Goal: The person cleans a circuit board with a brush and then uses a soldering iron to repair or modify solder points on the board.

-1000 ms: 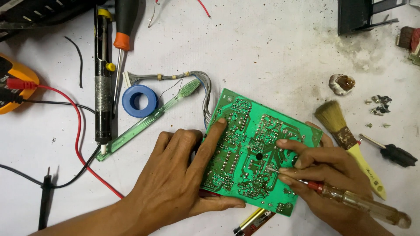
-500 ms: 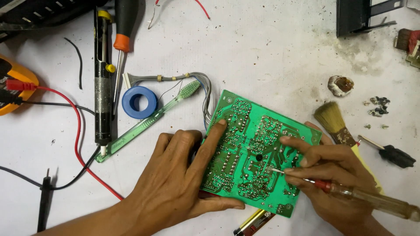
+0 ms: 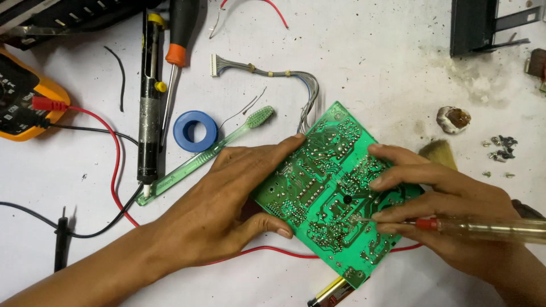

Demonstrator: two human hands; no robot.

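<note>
Left hand point(image 3: 227, 210) was laid flat and mostly open over the left edge of the green circuit board point(image 3: 335, 187), index finger stretched along the upper edge and thumb hooked under the lower edge; nothing was enclosed, the board was only pinned to the white desk point(image 3: 369, 62), solder side up and turned on the diagonal. Right hand point(image 3: 455, 216) was closed in a pen-like grasp on a clear-handled screwdriver point(image 3: 483, 228), red collar showing at the fingertips, metal tip resting among the solder joints just right of the board's middle; the index and middle fingers were extended onto the board's right edge. Risks as judged: the tip could slip and bridge adjacent joints or score a trace, since the joints were packed closely and the shaft was held at a low angle; the board could pivot under side load, being held by flat pressure only. A red wire point(image 3: 267, 250) was seen running under the board and could let it rock. A grey wire harness point(image 3: 284, 74) left the board's top corner, and a snag there would drag it. Nearby items noted: green toothbrush point(image 3: 205, 153), blue tape roll point(image 3: 195, 131), desoldering pump point(image 3: 149, 96), yellow multimeter point(image 3: 20, 96), a battery point(image 3: 333, 293) at the lower edge, loose screws point(image 3: 499, 142) well to the right.
</note>
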